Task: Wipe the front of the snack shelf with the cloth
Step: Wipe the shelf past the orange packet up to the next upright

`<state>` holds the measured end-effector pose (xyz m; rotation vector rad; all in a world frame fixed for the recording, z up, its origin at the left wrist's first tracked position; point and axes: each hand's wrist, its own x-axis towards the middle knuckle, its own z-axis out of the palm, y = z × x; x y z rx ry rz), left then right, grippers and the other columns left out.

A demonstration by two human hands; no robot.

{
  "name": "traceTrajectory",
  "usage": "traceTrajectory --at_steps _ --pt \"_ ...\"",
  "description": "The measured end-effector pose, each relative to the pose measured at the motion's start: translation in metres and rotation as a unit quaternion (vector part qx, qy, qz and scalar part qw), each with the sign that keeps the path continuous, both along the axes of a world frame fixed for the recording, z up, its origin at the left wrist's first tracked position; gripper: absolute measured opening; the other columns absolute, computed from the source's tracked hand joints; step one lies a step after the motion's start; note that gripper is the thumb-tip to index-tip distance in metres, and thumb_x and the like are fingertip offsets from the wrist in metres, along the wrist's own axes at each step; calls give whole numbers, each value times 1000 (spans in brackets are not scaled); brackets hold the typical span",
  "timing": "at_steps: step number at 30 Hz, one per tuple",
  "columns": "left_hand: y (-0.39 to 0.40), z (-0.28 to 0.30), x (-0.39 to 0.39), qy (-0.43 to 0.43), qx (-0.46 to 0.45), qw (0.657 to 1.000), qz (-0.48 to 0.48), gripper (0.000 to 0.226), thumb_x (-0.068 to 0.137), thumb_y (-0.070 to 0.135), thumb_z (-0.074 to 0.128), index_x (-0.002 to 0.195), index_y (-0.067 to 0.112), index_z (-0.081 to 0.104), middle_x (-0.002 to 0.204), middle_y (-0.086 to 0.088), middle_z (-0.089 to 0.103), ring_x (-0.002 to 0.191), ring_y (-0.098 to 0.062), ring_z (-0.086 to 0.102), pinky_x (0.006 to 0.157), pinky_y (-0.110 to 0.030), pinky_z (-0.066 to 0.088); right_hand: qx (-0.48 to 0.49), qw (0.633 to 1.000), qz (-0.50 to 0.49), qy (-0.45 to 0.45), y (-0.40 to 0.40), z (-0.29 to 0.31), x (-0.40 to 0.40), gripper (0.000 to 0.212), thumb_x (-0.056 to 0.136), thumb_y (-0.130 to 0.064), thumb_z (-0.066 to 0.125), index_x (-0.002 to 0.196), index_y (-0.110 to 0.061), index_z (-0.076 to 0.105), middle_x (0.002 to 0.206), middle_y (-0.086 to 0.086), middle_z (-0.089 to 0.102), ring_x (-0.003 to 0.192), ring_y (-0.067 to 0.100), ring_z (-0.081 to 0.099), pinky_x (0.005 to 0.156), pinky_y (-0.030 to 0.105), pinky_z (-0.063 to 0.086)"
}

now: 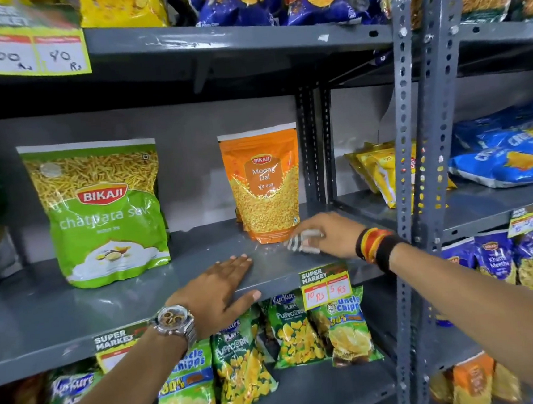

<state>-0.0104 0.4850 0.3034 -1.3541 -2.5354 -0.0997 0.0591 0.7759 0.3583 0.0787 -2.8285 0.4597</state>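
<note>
The grey metal snack shelf [75, 312] runs across the middle of the view. My right hand [329, 236] presses a small striped grey-and-white cloth [299, 242] onto the shelf surface, right in front of the orange Moong Dal pouch [263, 186]. The cloth is mostly hidden under my fingers and looks blurred. My left hand [216, 291] lies flat on the shelf's front edge, fingers spread on top and thumb hooked under the lip. It holds nothing. A green Chatpata Sev pouch [105, 212] stands upright on the shelf to the left.
A price tag [325, 285] hangs from the shelf lip under my right wrist, another tag [116, 343] left of my left wrist. Chip bags [240, 365] fill the shelf below. A perforated grey upright [416, 156] stands at right, with more packets beyond it.
</note>
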Motion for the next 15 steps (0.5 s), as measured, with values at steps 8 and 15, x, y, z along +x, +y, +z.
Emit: traceTrajectory --at_steps 8,15 --pt "-4 9 7 -13 -41 999 17 90 91 79 17 162 25 8 169 5 14 154 -13 19 123 -30 13 -35 999 -39 11 -22 -20 8 30 95 -29 54 125 -32 60 134 1 62 118 22 59 98 34 46" --pt "-55 11 12 24 -50 998 34 81 99 67 28 162 22 6 169 2 16 151 -15 26 114 -21 11 -66 989 -115 59 26 3 16 28 95 -20 53 120 -22 65 127 9 66 115 30 60 96 40 49"
